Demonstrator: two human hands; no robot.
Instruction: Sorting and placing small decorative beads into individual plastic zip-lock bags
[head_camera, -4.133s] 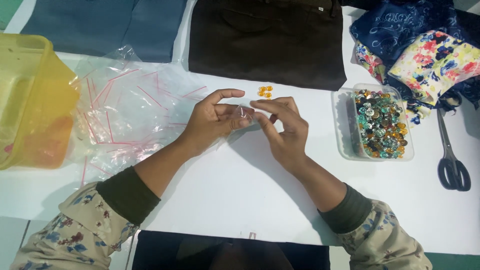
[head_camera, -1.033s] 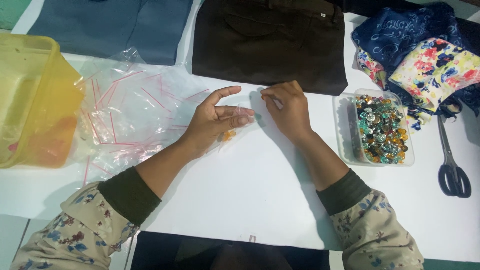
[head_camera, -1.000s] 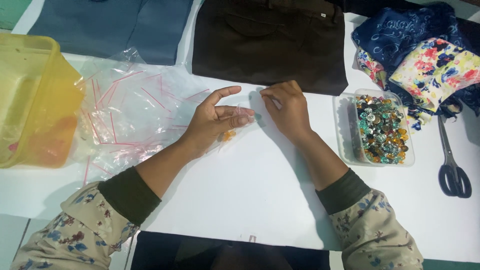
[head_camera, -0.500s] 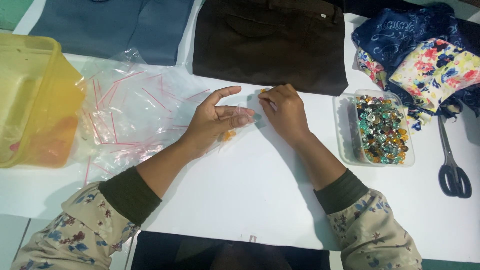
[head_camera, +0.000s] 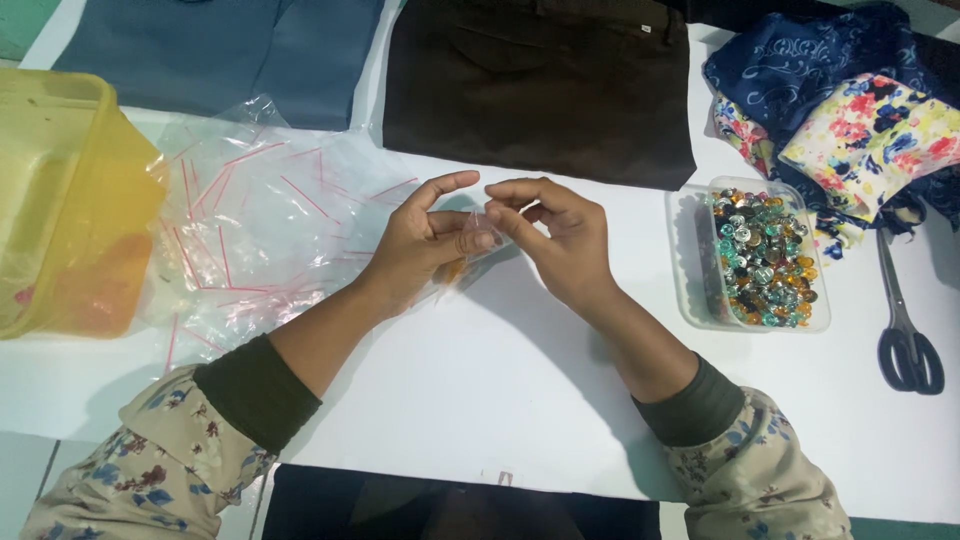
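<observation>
My left hand (head_camera: 420, 245) and my right hand (head_camera: 560, 235) meet over the white table (head_camera: 500, 400). Between them they pinch a small clear zip bag (head_camera: 478, 240) with orange beads showing at its lower end (head_camera: 452, 272). The left fingers hold its side; the right thumb and forefinger press at its top edge. A clear plastic tub (head_camera: 690, 290) full of mixed coloured beads (head_camera: 762, 262) stands just right of my right hand.
A heap of empty clear zip bags with red strips (head_camera: 250, 230) lies on the left beside a yellow plastic box (head_camera: 60, 200). Dark brown trousers (head_camera: 540, 90), blue cloth (head_camera: 230, 55), patterned fabrics (head_camera: 850, 120) lie at the back; scissors (head_camera: 905, 320) on the right.
My right hand drew back from the table near the trousers to the small bag held by my left hand. The loose orange beads seen earlier on the table are gone.
</observation>
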